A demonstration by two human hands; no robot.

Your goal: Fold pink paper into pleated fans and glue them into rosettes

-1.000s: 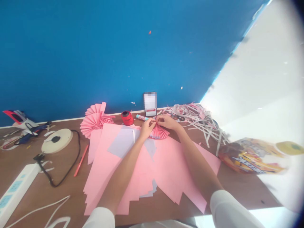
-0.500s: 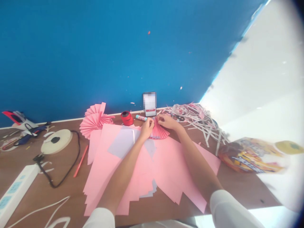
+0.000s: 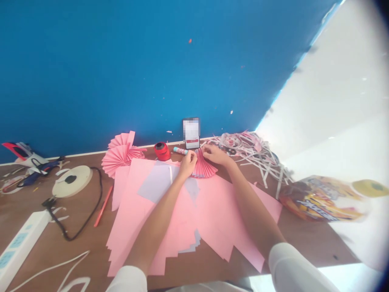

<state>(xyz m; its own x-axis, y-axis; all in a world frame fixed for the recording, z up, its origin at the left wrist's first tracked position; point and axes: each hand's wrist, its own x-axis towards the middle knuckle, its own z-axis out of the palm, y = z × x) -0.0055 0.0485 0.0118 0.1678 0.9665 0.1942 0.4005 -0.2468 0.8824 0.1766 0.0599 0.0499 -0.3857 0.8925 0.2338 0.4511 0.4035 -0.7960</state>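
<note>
A pleated pink paper fan (image 3: 204, 165) is spread between my two hands, its narrow end toward the wall. My left hand (image 3: 189, 162) is closed on the fan's left edge, thumb and fingers pinched. My right hand (image 3: 215, 155) pinches near the fan's top right side, its fingertips bent over the folds. Pink and grey paper sheets (image 3: 179, 219) lie spread under my forearms. Beside my left hand rests a light-blue glue stick (image 3: 180, 151). Just beyond, a phone (image 3: 191, 133) leans against the blue wall.
Folded pink fans (image 3: 120, 156) and a red roll (image 3: 162, 151) stand left. Further left are a cream disc-shaped reel (image 3: 73, 181), black cable, red pen (image 3: 103, 206) and white power strip (image 3: 22, 247). Shredded paper strips (image 3: 258, 152) and a snack bag (image 3: 325, 198) lie right.
</note>
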